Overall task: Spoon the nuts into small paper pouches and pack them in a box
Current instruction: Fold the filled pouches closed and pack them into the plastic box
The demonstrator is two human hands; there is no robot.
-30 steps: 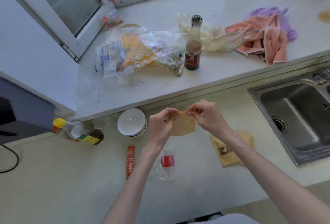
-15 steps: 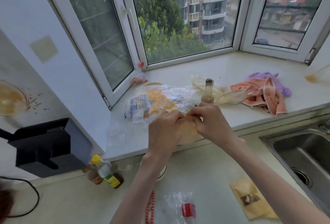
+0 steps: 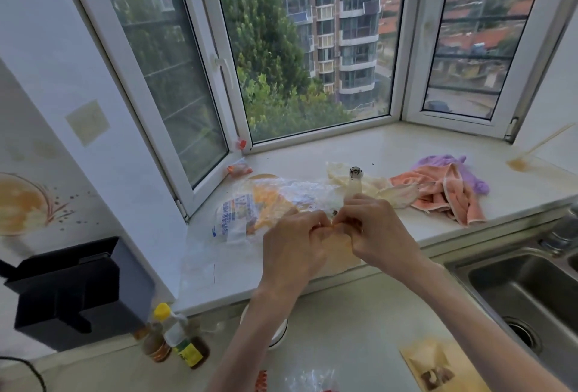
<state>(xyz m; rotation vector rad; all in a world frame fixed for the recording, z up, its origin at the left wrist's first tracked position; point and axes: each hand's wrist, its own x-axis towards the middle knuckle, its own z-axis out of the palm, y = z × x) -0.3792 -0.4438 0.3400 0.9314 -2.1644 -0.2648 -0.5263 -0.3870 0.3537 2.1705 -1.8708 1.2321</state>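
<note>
Pinching the paper pouch top with left hand and right hand, likely to open it; finished pouch at five o'clock.

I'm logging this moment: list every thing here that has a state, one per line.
Paper pouch: held up, top edge pinched by both hands.
Left hand: fingers curled on the pouch top.
Right hand: fingers pinching the pouch top.
Second pouch: lying flat on the counter.
Window: closed.
Sauce bottle: upright, cap on.
Yellow-capped bottle: upright, capped.
Towels: crumpled on the sill.
Sink: looks empty.
</note>
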